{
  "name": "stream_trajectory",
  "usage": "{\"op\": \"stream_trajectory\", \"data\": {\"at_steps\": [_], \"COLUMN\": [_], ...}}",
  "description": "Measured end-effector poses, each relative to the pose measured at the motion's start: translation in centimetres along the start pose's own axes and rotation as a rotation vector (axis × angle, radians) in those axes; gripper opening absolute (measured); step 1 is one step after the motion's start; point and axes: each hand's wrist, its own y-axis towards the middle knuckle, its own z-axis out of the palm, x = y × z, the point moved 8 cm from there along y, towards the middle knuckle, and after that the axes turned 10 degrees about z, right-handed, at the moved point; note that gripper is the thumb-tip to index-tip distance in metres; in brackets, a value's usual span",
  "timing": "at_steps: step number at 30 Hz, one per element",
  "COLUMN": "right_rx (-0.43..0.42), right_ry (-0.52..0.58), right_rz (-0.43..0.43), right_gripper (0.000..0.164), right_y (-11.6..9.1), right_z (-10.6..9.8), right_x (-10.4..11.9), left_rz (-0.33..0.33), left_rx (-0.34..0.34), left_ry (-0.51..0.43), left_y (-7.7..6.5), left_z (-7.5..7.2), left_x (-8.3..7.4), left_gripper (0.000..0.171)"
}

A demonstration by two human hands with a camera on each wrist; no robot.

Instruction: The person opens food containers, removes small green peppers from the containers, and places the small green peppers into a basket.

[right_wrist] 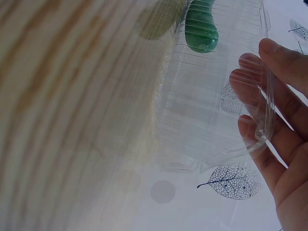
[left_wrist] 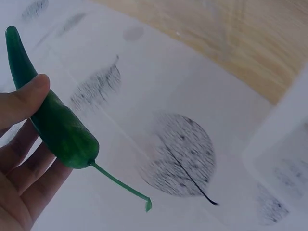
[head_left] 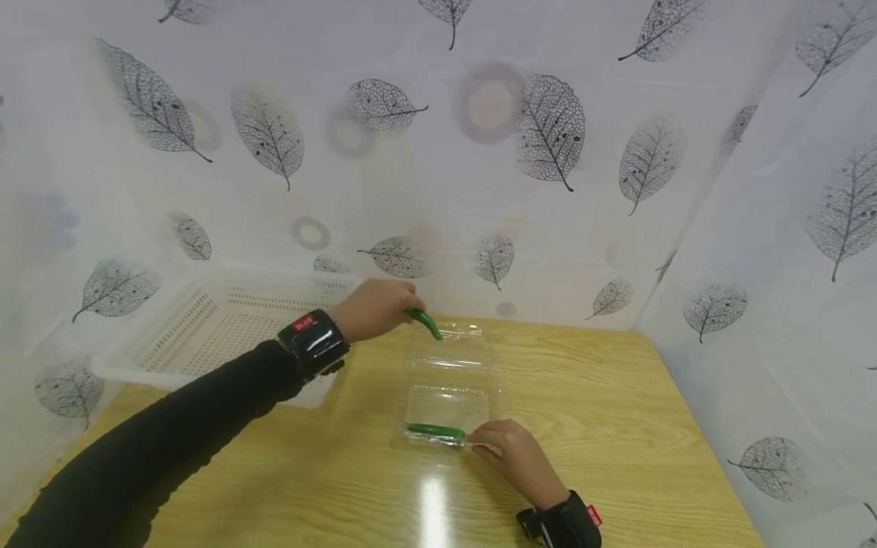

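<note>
My left hand [head_left: 375,308] holds a green chili pepper [head_left: 426,323] above the far end of a clear plastic box [head_left: 448,401]. In the left wrist view this pepper [left_wrist: 72,137] lies between thumb and fingers, its thin stem pointing away from the hand. The box stands open on the table, lid part away from me. A second green pepper [head_left: 435,431] lies inside along the near wall. At the near right corner, my right hand [head_left: 510,457] grips the box's rim. The right wrist view shows thumb and fingers on either side of the clear rim [right_wrist: 270,98].
A white perforated basket [head_left: 140,374] stands on the left of the wooden table [head_left: 589,403], partly behind my left arm. Leaf-patterned white sheeting [head_left: 452,198] rises behind the table and on both sides.
</note>
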Motion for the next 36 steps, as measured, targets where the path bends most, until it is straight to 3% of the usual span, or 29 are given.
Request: {"op": "stream_trajectory", "data": {"at_steps": [4, 9, 15, 21, 26, 30, 36], "right_rx": [-0.003, -0.014, -0.019, -0.022, -0.029, -0.034, -0.021], "right_ry": [0.009, 0.010, 0.007, 0.010, 0.008, 0.005, 0.010], "right_rz": [0.003, -0.011, -0.022, -0.038, -0.042, -0.036, -0.019], "right_gripper": [0.018, 0.019, 0.019, 0.019, 0.019, 0.020, 0.020], "right_y": [0.0, 0.0, -0.1, -0.1, -0.1, -0.1, -0.1], "right_z": [0.0, 0.0, 0.1, 0.0, 0.0, 0.0, 0.1], "right_x": [0.1, 0.1, 0.0, 0.2, 0.1, -0.1, -0.1], "left_rz": [-0.073, -0.194, -0.259, -0.280, -0.322, -0.340, -0.309], "left_rx": [-0.001, 0.025, 0.024, 0.014, 0.066, 0.124, 0.178], "left_ry": [-0.024, -0.067, -0.075, -0.068, -0.104, -0.112, -0.117], "left_y": [-1.5, -3.6, -5.9, -7.8, -9.0, -9.8, -10.8], "left_z": [-0.4, 0.4, 1.0, 1.4, 2.1, 3.2, 5.5], "left_x": [3.1, 6.9, 9.9, 12.0, 13.3, 14.1, 14.9], "left_gripper": [0.018, 0.022, 0.023, 0.023, 0.025, 0.025, 0.021]}}
